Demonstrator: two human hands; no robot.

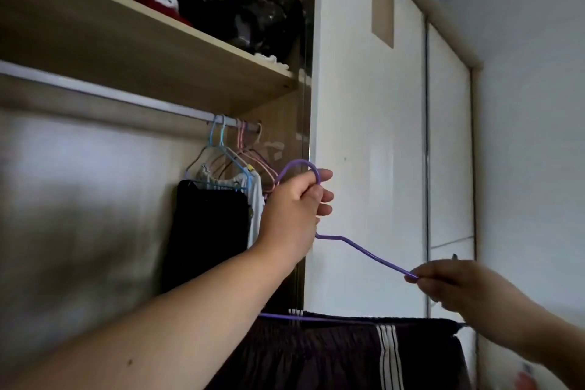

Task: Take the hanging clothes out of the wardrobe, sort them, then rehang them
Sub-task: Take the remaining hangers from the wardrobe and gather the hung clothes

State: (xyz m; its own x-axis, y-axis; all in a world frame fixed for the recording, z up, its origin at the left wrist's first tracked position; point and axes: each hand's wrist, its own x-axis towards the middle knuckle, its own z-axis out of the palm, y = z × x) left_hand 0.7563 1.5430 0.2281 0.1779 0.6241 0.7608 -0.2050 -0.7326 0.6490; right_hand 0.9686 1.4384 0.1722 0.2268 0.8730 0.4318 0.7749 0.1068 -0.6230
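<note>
I hold a purple wire hanger in front of the open wardrobe. My left hand grips its neck just under the hook, which points up. My right hand pinches the hanger's right shoulder end. A dark garment with white stripes drapes over the hanger's bottom bar at the lower edge of view. On the wardrobe rail, at its right end, hang several blue and pink hangers with a black garment and a white one.
A wooden shelf above the rail carries folded red and white cloth and a black plastic bag. White sliding wardrobe doors stand to the right. The rail's left stretch shows only the pale back panel.
</note>
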